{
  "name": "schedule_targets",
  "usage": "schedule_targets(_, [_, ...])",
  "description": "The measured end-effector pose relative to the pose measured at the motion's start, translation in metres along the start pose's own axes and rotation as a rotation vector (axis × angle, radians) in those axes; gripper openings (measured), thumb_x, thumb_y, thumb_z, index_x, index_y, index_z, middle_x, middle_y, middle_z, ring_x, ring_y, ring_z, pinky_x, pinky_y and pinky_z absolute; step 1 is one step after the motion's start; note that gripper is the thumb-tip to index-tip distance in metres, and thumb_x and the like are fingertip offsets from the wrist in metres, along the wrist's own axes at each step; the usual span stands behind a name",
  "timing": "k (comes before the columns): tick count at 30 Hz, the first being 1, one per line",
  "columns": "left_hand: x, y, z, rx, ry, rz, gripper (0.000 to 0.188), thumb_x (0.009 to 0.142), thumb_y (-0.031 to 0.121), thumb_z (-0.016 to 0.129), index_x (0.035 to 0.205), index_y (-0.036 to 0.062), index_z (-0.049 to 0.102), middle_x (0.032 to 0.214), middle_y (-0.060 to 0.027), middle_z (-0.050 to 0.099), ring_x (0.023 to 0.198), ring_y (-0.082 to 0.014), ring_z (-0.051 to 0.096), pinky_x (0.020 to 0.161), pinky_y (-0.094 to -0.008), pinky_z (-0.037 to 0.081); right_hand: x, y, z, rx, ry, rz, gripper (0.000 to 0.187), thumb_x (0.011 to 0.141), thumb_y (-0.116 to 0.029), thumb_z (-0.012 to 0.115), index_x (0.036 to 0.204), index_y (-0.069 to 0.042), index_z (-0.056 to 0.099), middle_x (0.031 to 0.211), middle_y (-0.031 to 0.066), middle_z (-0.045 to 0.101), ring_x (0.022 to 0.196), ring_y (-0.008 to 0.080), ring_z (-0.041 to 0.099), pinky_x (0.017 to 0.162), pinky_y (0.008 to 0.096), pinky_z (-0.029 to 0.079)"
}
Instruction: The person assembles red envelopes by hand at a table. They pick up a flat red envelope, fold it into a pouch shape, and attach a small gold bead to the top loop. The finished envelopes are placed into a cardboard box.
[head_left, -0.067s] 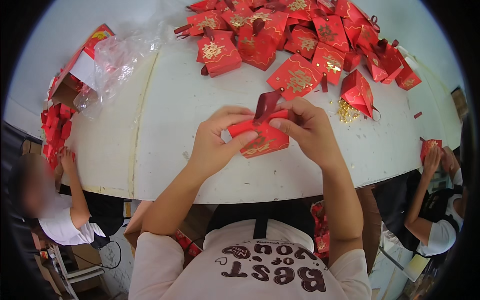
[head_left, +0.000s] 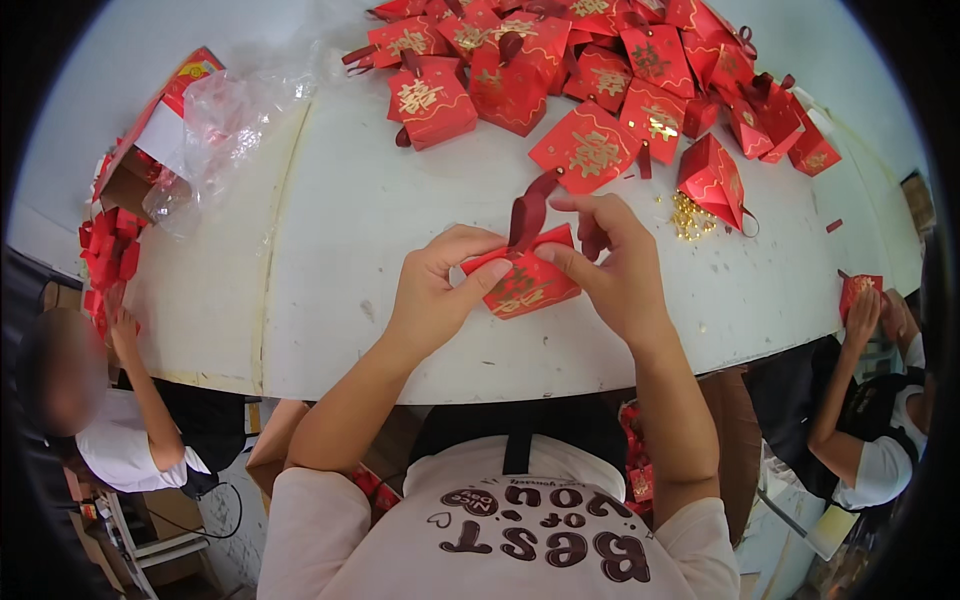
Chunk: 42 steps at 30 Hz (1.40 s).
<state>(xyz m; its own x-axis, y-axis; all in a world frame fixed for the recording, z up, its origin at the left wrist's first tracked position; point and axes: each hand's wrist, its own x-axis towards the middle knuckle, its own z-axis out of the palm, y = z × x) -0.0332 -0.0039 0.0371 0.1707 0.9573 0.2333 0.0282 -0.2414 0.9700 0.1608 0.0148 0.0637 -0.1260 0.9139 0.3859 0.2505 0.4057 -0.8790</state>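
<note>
A small red gift box [head_left: 525, 288] with gold lettering and a dark red ribbon loop [head_left: 530, 212] is over the near middle of the table. My left hand [head_left: 445, 285] grips its left side, thumb on the front face and fingers along the top edge. My right hand [head_left: 615, 265] is at the box's right side. Its thumb touches the upper right corner, while the index finger is raised apart from it, close to the ribbon's right side. The other right fingers are curled and partly hidden.
A heap of finished-looking red gift boxes [head_left: 590, 85] covers the far side. Small gold beads [head_left: 690, 217] lie beside a tipped box [head_left: 712, 182]. Clear plastic wrap [head_left: 235, 120] and an open carton [head_left: 135, 190] are left. Co-workers sit at both sides, one holding a red box [head_left: 862, 295].
My right index finger has lifted away from the box edge, with the thumb still against it. The ribbon loop leans slightly further right at its top. My left hand keeps its grip.
</note>
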Motion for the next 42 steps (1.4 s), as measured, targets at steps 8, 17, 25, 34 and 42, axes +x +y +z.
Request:
schedule_targets(8, [-0.001,-0.004,0.015,-0.028,0.016,0.089,0.017,0.083,0.001,0.062,0.100,-0.0016,0.064,0.094,-0.0086,0.063,0.088,-0.0146,0.058,0.079,-0.0265,0.045,-0.020,-0.008,-0.003,-0.078,0.188,-0.171,0.019,0.075,0.007,0.065,0.091,-0.003,0.065,0.083,0.0083,0.055,0.065,0.0188,0.053,0.057,0.0281,0.044])
schedule_targets(17, [0.008,-0.009,0.023,0.042,0.035,0.143,0.010,0.080,-0.001,0.060,0.090,-0.0016,0.061,0.088,-0.0097,0.061,0.082,-0.0175,0.059,0.076,-0.0279,0.046,-0.018,-0.002,-0.011,-0.644,-0.136,-0.747,0.038,0.062,-0.008,0.062,0.099,-0.004,0.064,0.091,0.0047,0.055,0.075,0.0210,0.053,0.064,0.0326,0.041])
schedule_targets(25, [0.013,-0.021,0.024,0.166,0.035,0.262,0.017,0.076,0.002,0.059,0.093,0.0007,0.059,0.089,-0.0130,0.058,0.082,-0.0249,0.058,0.073,-0.0331,0.047,0.012,-0.026,-0.022,-0.817,-0.409,-1.010,0.036,0.066,-0.011,0.058,0.098,0.003,0.063,0.088,0.0085,0.052,0.071,0.0233,0.050,0.058,0.0356,0.038])
schedule_targets(34, [0.006,-0.015,0.029,0.024,0.084,0.210,0.011,0.076,0.002,0.062,0.085,-0.0010,0.056,0.085,-0.0130,0.056,0.081,-0.0273,0.055,0.071,-0.0338,0.045,0.016,-0.007,-0.024,-0.781,-0.487,-1.274,0.032,0.071,-0.009,0.054,0.095,0.012,0.060,0.088,0.0135,0.052,0.074,0.0279,0.050,0.066,0.0417,0.042])
schedule_targets(42, [0.011,-0.021,0.029,-0.002,0.043,0.247,0.012,0.074,0.000,0.063,0.084,-0.0021,0.056,0.086,-0.0126,0.057,0.082,-0.0258,0.056,0.072,-0.0328,0.045,0.013,-0.016,-0.030,-0.772,-0.560,-1.097,0.031,0.078,-0.008,0.053,0.102,0.010,0.057,0.094,0.0135,0.052,0.078,0.0292,0.051,0.064,0.0382,0.041])
